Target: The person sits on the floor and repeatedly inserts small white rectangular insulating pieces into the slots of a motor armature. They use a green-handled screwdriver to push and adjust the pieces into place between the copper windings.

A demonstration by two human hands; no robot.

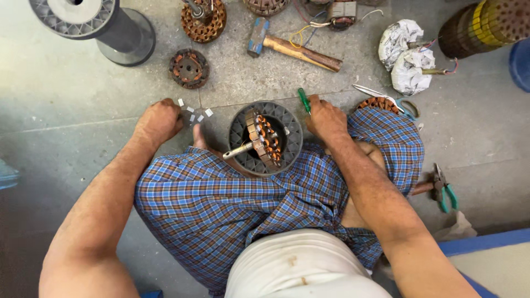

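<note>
I sit on a grey floor with my knees spread under a blue checked cloth (221, 198). Between them stands a dark ribbed spool flange (240, 129), and a copper-wound stator (264, 138) with a metal shaft rests tilted on it. My right hand (326, 117) is closed around a green-handled tool (303, 100) at the flange's right rim. My left hand (160, 120) is curled on the floor beside several small white paper pieces (194, 113); whether it holds any I cannot tell.
A hammer (292, 48) lies ahead. More wound stators (189, 68) (203, 21) sit at the back left, near a grey spool (96, 25). Paper-wrapped bundles (407, 55) and scissors (386, 96) are at the right, green pliers (444, 190) by my right knee.
</note>
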